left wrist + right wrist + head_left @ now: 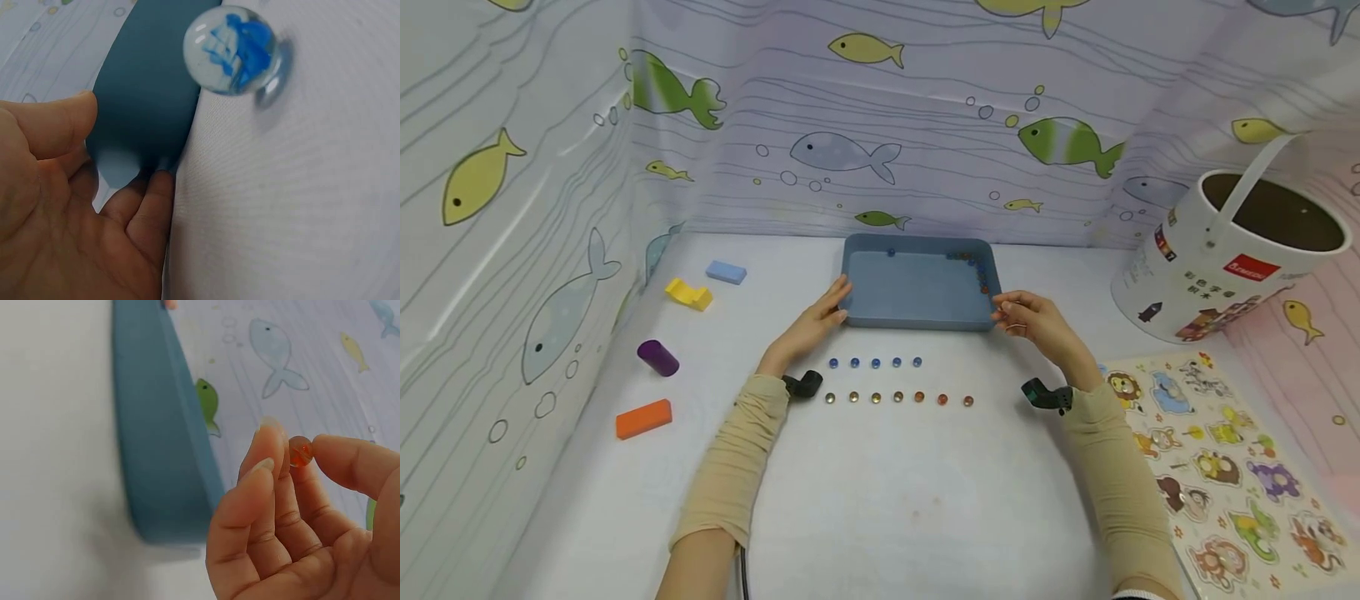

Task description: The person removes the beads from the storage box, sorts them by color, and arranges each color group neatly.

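Note:
My right hand pinches an orange marble between thumb and fingertips, just outside the right end of a blue-grey tray. My left hand rests against the tray's left end, fingers extended along it in the head view; the left wrist view shows the thumb and fingertips at its wall. Inside the tray, small blue and orange marbles line the back right corner, and one blue marble lies at the back wall. In front are a row of several blue marbles and a row of amber to orange marbles.
To the left lie a light blue block, a yellow curved block, a purple cylinder and an orange block. A white bucket stands at the back right, behind an animal picture board. Fish-print curtain borders the table.

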